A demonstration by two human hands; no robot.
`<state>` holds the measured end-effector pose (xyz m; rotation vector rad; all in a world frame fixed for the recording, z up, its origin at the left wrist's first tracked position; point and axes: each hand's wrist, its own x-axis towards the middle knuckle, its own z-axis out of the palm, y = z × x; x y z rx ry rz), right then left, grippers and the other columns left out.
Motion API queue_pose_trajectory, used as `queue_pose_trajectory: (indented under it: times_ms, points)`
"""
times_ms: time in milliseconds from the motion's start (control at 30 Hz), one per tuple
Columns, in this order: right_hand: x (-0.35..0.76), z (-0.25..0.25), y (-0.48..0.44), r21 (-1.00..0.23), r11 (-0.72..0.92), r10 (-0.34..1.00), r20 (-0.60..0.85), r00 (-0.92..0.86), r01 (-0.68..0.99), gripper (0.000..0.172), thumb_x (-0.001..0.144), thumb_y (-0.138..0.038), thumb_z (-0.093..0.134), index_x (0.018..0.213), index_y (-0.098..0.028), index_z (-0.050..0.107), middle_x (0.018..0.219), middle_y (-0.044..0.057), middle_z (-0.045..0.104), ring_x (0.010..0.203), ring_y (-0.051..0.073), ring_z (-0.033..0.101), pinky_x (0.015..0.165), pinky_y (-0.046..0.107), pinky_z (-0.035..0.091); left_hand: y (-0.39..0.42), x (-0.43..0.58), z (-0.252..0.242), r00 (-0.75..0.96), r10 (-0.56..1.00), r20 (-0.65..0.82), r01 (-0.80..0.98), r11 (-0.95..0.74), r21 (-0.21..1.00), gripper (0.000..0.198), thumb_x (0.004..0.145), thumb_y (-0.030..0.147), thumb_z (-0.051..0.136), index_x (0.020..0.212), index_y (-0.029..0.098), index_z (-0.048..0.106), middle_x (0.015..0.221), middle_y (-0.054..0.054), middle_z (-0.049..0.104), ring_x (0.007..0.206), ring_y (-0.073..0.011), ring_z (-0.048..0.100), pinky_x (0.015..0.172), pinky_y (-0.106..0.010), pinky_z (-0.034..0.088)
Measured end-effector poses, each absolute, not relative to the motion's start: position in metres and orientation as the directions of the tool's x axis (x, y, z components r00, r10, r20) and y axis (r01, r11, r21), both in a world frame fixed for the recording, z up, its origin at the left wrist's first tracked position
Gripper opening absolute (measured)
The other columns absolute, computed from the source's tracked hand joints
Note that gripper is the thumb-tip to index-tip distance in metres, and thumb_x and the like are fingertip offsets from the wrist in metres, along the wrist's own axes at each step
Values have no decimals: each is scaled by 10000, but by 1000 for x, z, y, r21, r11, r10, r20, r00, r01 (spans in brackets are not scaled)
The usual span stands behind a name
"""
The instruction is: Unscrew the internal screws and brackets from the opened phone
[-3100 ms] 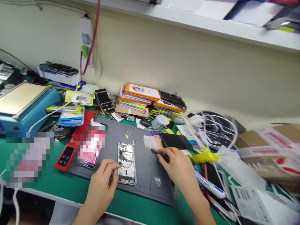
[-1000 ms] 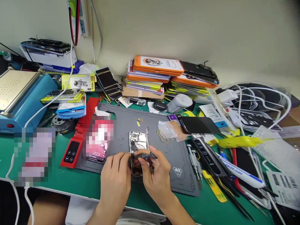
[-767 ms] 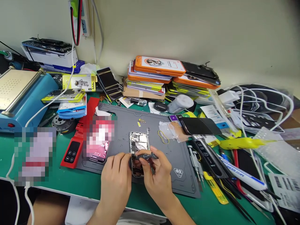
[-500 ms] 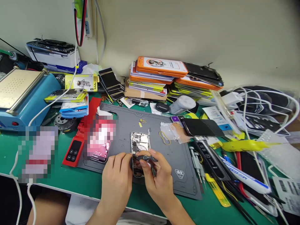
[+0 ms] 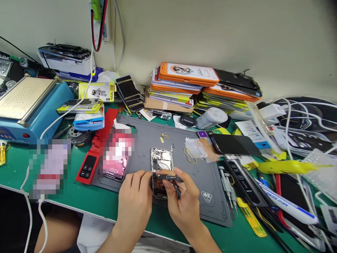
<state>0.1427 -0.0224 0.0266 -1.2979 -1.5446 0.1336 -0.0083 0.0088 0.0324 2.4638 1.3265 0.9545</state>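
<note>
Where the opened phone (image 5: 162, 155), a silver-rimmed case of packed parts (image 5: 159, 192), lies on the flat grey mat (image 5: 146, 140), the right hand (image 5: 184, 196) at its four o'clock grasps a rod-shaped tool (image 5: 170, 177); the left hand (image 5: 134, 193) curls at eight o'clock, its hold unclear.

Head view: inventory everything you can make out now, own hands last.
table: 1, green, across the view
mat: 1, dark grey, on table
open phone: 1, silver, mid-mat
screwdriver-like tool: 1, dark grey, over open phone
lit phone: 1, pinkish-red screen, mat's left side
red device: 1, red, mat's left edge
rubber band: 1, yellow, mat's right half
dark-screened phone: 1, black, far right of mat
blue machine: 1, blue, far left
orange cases: several, orange, stacked at back
canister: 1, grey-white, behind mat
left hand: 1, bare, beside open phone
right hand: 1, bare, fingers on screwdriver-like tool
</note>
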Motion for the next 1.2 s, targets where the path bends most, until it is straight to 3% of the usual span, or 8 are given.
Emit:
queue_pose_trajectory:
  times_ms: [167,333,500,667,767,900,1000,1200]
  points:
    - [145,26,-25,-680,383,788,594,163,625,618,1100,-68,528,1655,-281,361,1169,102,765,1009,221,807,744,325,717,7,-8,33,406,802,439,683,-585,437,285,1063,64,555,1297,193,655,1140,-74,785,944,-231,680,822,-370,581]
    - [148,22,-29,-650,365,780,604,162,667,595,1021,-63,724,1526,-307,525,1129,61,772,969,212,801,779,330,713,6,-7,34,411,811,416,673,-578,462,278,1064,62,569,1301,182,649,1141,-70,783,949,-233,664,835,-372,577]
    - [149,23,-30,-621,405,779,619,103,671,597,1074,-63,504,1620,-300,455,1304,109,741,1142,245,781,893,433,718,6,-7,35,407,816,411,668,-573,475,293,1056,50,569,1307,179,643,1146,-67,780,953,-237,656,836,-373,576]
    - [149,24,-30,-546,362,731,669,134,756,666,1049,-86,594,1657,-311,444,1379,132,704,1230,273,738,905,444,717,6,-7,34,407,812,418,670,-577,467,281,1063,67,578,1311,182,642,1148,-70,784,950,-232,669,840,-374,588]
    - [148,23,-30,-589,349,737,653,174,729,621,1092,-129,526,1679,-303,423,1387,149,693,1198,275,748,845,436,724,7,-7,34,405,812,420,676,-576,460,262,1070,89,591,1306,189,645,1143,-74,788,955,-232,682,835,-376,596]
    - [145,25,-27,-667,331,755,612,237,668,743,1024,-101,723,1672,-305,421,1172,102,738,954,224,779,676,310,706,8,-8,35,419,808,413,668,-583,463,220,1083,135,620,1292,194,654,1149,-74,790,968,-235,687,845,-378,597]
    - [143,30,-27,-756,366,763,577,290,543,743,1040,-11,629,1661,-341,387,1130,65,734,837,184,776,666,303,715,9,-8,36,410,810,418,660,-580,477,176,1092,170,640,1261,208,671,1134,-68,791,976,-229,690,853,-368,593]
    - [142,33,-28,-809,407,790,545,281,423,626,1101,-81,569,1638,-337,372,1124,58,739,828,171,778,685,305,719,10,-11,34,411,808,422,620,-587,520,83,1078,161,682,1126,226,701,1086,-38,787,966,-213,671,847,-342,580]
